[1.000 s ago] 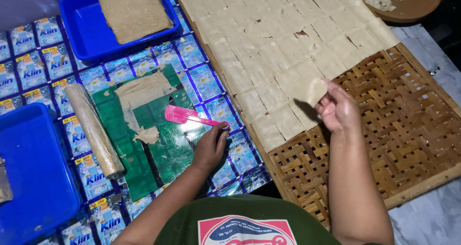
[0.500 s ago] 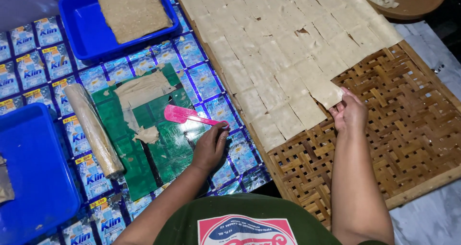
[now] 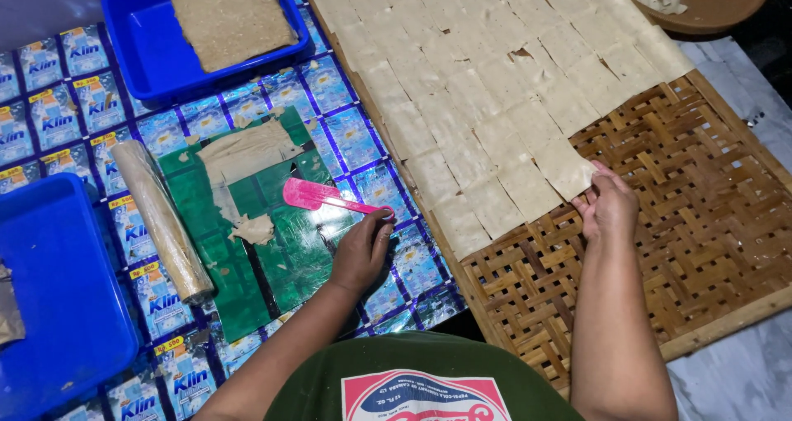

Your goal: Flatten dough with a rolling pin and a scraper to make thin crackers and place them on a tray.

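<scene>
My right hand [image 3: 609,203] rests on the woven bamboo tray [image 3: 693,223], its fingertips touching the edge of a pale square dough sheet [image 3: 565,167] at the end of a row. Many such dough squares [image 3: 487,82] cover the tray's far part. My left hand [image 3: 363,252] lies on the printed plastic mat, fingers at the handle tip of a pink spatula [image 3: 318,196]. The spatula's blade lies over a green sheet [image 3: 272,256] that carries leftover scraps of thin dough [image 3: 243,153].
A dough-coated rolling pin [image 3: 161,219] lies left of the green sheet. A blue tub [image 3: 157,49] with a flat brown slab sits at the top, another blue tub [image 3: 58,305] at the left. A round wooden plate [image 3: 709,4] of scraps is top right.
My right hand carried a dough square down onto the tray, laid it flat at the row's end, and now rests at its edge. My left hand stayed by the spatula.
</scene>
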